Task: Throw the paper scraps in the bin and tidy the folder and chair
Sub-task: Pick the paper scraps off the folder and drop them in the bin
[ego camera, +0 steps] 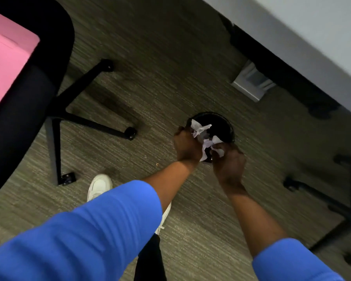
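Observation:
A small round black bin stands on the grey carpet under the desk edge. Directly above its opening, my left hand and my right hand are held close together, both closed around crumpled white paper scraps that stick out between them. A pink folder lies on the seat of a black office chair at the left. The bin's near rim is hidden behind my hands.
The chair's black star base with castors spreads across the floor left of the bin. A grey desk runs along the upper right with a metal bracket beneath. A second chair base sits at right. My white shoe is below.

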